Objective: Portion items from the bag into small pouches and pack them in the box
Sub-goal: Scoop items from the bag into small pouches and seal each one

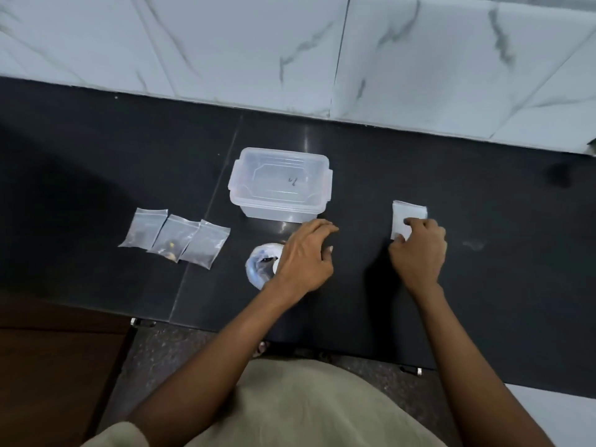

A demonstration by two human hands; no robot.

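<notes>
A clear plastic box (280, 183) with its lid on stands at the middle of the black counter (483, 285). Three small filled pouches (175, 238) lie side by side to its left. A rolled-open clear bag (259, 264) with small items sits just in front of the box. My left hand (304, 253) hovers over the bag's right edge with fingers loosely curled, holding nothing that I can see. My right hand (419, 250) pinches the near edge of a stack of empty small pouches (408, 214) lying to the right of the box.
A white marble-tiled wall (290, 43) rises behind the counter. The counter's front edge runs just before my body, with a brown wooden surface (48, 366) at the lower left and speckled floor below.
</notes>
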